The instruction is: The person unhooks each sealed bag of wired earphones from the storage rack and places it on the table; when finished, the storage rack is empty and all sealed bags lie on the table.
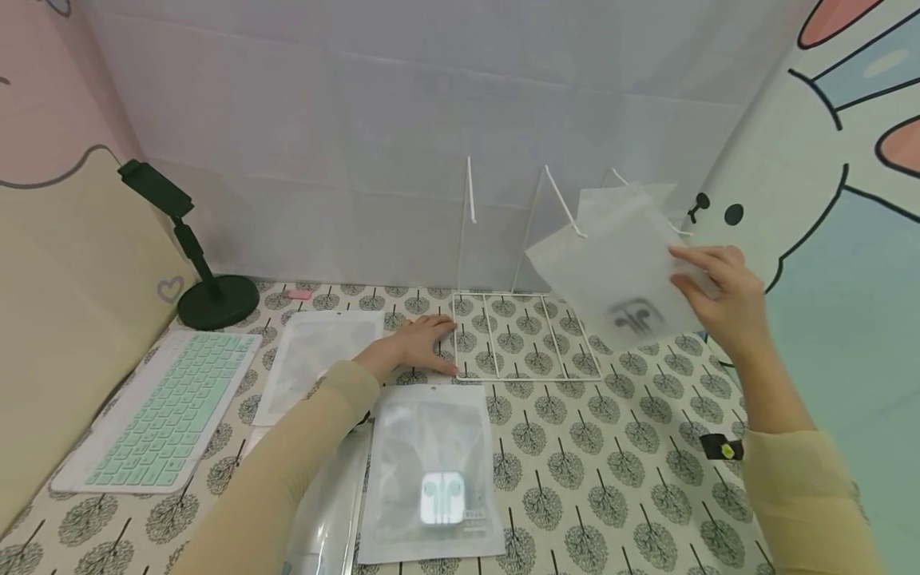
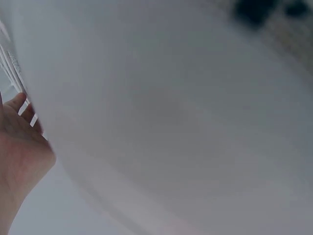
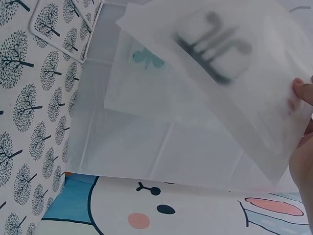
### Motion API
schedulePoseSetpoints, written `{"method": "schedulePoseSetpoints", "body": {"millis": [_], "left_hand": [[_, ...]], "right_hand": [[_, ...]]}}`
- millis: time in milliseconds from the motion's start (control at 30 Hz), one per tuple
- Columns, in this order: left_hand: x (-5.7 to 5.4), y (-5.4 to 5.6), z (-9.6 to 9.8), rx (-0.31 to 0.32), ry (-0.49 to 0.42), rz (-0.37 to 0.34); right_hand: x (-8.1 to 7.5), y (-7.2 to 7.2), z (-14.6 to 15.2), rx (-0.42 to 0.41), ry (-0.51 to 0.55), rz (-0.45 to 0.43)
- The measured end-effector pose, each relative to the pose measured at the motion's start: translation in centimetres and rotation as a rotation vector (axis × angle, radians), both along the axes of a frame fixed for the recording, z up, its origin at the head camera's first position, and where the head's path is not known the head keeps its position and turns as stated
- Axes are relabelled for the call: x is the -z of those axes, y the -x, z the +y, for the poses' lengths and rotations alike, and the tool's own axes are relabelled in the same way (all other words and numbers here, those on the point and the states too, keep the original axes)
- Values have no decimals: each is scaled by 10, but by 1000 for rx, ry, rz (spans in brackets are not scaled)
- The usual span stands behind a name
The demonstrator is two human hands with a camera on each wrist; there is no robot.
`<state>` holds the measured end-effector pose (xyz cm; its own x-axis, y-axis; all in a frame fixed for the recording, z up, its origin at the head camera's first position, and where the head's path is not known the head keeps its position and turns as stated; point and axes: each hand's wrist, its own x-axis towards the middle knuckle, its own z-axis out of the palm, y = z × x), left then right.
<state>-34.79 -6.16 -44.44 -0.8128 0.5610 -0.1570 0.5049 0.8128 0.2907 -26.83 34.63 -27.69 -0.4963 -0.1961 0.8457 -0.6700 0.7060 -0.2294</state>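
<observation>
Near a tree-print tablecloth's [image 1: 625, 495] back edge stands a white wire hook rack [image 1: 528, 380], a raised frosted plastic pouch [image 1: 596, 275] by its hooks; a flat frosted pouch [image 1: 431, 431] lies toward the front edge. The right hand [image 1: 726, 294] pinches the raised pouch; the left hand [image 1: 413, 343] spreads at the rack's base. Inside: dark earphones [image 1: 636, 319], white earphones [image 1: 442, 499] respectively.

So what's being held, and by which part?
The right grip pinches a frosted bag by its right edge; the left grip rests at the wire rack.
</observation>
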Motion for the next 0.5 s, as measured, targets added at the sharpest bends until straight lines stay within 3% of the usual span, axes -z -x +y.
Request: {"method": "schedulePoseSetpoints", "body": {"millis": [500], "left_hand": [[0, 0, 0, -9, -10, -11]], "right_hand": [[-5, -6, 10, -109, -2, 47]]}}
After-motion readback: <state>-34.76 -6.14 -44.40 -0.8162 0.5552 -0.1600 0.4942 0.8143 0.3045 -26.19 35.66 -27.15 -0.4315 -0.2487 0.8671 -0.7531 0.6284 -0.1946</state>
